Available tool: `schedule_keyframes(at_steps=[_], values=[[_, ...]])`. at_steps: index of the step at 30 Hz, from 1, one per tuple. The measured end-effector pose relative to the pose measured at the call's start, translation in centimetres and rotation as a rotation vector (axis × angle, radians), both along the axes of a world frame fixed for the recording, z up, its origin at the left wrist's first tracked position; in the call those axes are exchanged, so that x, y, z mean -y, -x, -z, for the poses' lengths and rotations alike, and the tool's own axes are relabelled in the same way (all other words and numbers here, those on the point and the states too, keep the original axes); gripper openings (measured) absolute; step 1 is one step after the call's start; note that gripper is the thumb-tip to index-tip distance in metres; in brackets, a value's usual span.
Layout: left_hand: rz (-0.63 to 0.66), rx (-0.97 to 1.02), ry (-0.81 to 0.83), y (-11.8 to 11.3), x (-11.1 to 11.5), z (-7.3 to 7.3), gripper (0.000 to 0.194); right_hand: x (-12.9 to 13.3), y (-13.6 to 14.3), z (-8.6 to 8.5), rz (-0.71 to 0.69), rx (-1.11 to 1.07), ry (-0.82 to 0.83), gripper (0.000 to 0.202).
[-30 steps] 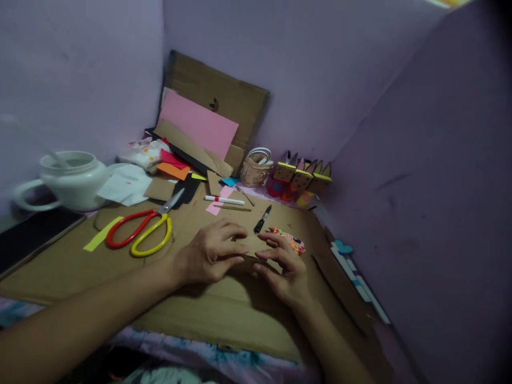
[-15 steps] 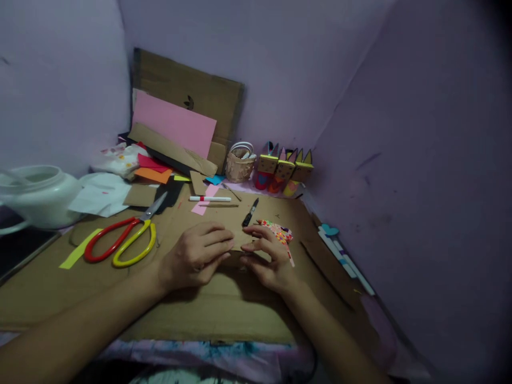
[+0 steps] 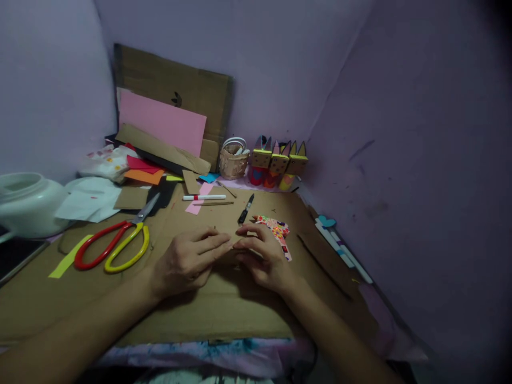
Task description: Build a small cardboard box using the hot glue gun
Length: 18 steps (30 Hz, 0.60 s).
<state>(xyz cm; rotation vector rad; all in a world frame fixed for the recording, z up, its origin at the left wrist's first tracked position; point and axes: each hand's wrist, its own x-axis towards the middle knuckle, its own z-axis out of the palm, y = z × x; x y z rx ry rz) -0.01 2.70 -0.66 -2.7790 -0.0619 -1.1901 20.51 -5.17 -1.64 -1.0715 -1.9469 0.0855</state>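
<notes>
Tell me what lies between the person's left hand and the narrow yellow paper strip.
In the head view, metal scissors with red and yellow handles lie between the left hand and yellow strip, on brown cardboard.

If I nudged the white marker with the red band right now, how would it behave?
The white marker would probably roll, since its slim barrel looks round. The thin brown strip on its near side might check it. Its slender, plastic-looking body suggests something stiff and light.
</notes>
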Motion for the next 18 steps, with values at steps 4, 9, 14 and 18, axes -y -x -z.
schedule_keyframes(at_steps=[4,9,14,18], values=[[0.011,-0.021,-0.077,-0.02,0.0,-0.06,0.047,-0.14,-0.19,0.3,-0.003,0.015,-0.028,0.025],[0.005,-0.047,-0.112,-0.07,0.2,-0.49,0.041,-0.28,-0.3,0.54,-0.004,0.057,-0.066,0.029],[-0.001,-0.043,-0.095,-0.17,0.31,-0.76,0.035,-0.07,-0.19,0.3,-0.004,0.043,-0.06,0.025],[0.019,0.009,-0.041,-0.25,0.34,-0.64,0.032,0.06,-0.22,0.16,-0.019,-0.105,-0.024,0.023]])
